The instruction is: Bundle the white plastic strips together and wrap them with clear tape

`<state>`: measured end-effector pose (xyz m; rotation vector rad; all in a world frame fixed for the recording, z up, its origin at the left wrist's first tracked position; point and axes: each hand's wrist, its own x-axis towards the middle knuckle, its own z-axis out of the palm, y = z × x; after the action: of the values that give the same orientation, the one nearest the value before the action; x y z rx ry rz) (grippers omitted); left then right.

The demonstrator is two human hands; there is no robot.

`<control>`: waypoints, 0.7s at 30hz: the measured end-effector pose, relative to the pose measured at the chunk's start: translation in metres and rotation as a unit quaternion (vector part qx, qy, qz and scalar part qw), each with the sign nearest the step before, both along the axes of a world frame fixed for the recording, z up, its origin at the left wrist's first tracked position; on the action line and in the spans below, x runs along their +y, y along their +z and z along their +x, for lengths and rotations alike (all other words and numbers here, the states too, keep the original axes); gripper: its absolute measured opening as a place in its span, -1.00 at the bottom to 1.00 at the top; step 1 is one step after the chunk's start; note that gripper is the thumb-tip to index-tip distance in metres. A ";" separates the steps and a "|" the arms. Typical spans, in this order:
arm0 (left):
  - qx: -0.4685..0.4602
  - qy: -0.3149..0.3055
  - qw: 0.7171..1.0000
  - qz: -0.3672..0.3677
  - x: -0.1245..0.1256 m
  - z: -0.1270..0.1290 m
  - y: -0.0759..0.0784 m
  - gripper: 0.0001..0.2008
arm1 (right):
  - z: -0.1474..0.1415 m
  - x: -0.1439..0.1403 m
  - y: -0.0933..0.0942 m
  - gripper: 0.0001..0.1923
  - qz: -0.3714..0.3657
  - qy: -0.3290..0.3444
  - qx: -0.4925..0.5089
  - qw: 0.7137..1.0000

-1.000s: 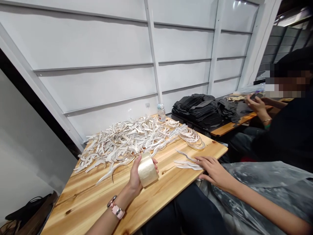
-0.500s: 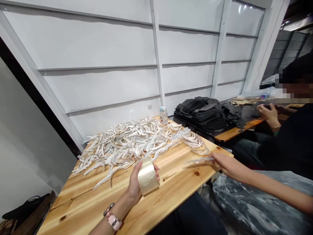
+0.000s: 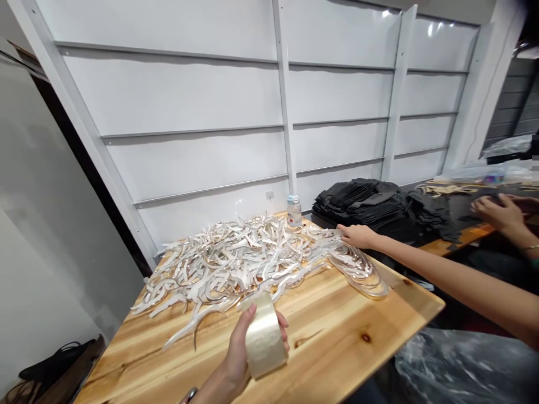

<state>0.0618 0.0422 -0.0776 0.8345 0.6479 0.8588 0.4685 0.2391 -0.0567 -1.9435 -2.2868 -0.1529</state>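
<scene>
The left hand is wrapped around a tape roll, thumb on its near face and fingertips curled over the far rim, holding it upright just above the near part of the tabletop. The right hand reaches far to the right, palm down, fingers loosely spread and resting on the stacked strips near the tabletop's right edge; it grips nothing that can be seen.

The near half of the tabletop is bare pale wood with knots, giving open room around the roll. Its right corner juts out over a plastic sheet below. The far half is covered by a strip pile running up to the white wall.

The roll is clear tape, wide, glossy, yellowish, with no print visible. A small bottle stands at the far edge; its label is too small to read. Further right lie black stacks and another person's hand.
</scene>
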 end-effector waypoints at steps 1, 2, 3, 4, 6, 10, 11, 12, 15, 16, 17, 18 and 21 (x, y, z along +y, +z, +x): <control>0.002 0.004 1.000 -0.003 0.000 0.000 0.000 -0.39 | 0.000 0.008 -0.004 -0.57 0.002 0.005 -0.010 1.000; 0.003 0.007 1.000 -0.007 0.000 0.001 -0.001 -0.38 | 0.000 0.014 -0.008 -0.58 0.002 0.013 -0.018 1.000; 0.003 0.009 1.000 -0.009 0.000 0.001 -0.001 -0.38 | 0.001 0.020 -0.012 -0.60 0.003 0.024 -0.024 0.999; 0.002 0.012 1.000 -0.012 0.000 0.001 -0.002 -0.38 | 0.001 0.025 -0.016 -0.63 0.003 0.038 -0.029 0.999; -0.001 0.014 1.000 -0.014 0.000 0.001 -0.002 -0.39 | 0.003 0.033 -0.023 -0.68 0.007 0.064 -0.036 0.997; -0.012 0.013 1.000 -0.011 -0.001 0.002 -0.003 -0.41 | 0.007 0.047 -0.031 -0.67 0.013 0.093 -0.036 0.995; -0.014 0.012 1.000 -0.011 -0.001 0.002 -0.003 -0.41 | 0.008 0.050 -0.030 -0.67 0.013 0.094 -0.033 0.995; -0.015 0.012 1.000 -0.010 -0.001 0.002 -0.002 -0.40 | 0.010 0.053 -0.029 -0.68 0.013 0.094 -0.029 0.995; -0.012 0.012 1.000 -0.017 -0.001 0.003 -0.001 -0.38 | 0.017 0.061 -0.023 -0.71 0.012 0.081 -0.021 0.996; -0.009 0.011 1.000 -0.021 0.000 0.003 0.000 -0.38 | 0.019 0.063 -0.020 -0.71 0.012 0.075 -0.020 0.997; -0.006 0.011 1.000 -0.024 0.000 0.003 0.000 -0.37 | 0.021 0.065 -0.018 -0.72 0.010 0.069 -0.019 0.997; -0.004 0.012 1.000 -0.026 0.000 0.003 0.000 -0.37 | 0.023 0.066 -0.016 -0.72 0.008 0.061 -0.019 0.998; -0.003 0.011 1.000 -0.017 0.000 0.002 -0.001 -0.38 | 0.025 0.066 -0.014 -0.66 0.003 0.044 -0.025 0.999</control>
<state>0.0640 0.0419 -0.0781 0.7952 0.6662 0.8684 0.4936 0.3055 -0.0702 -1.8523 -2.3972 -0.2006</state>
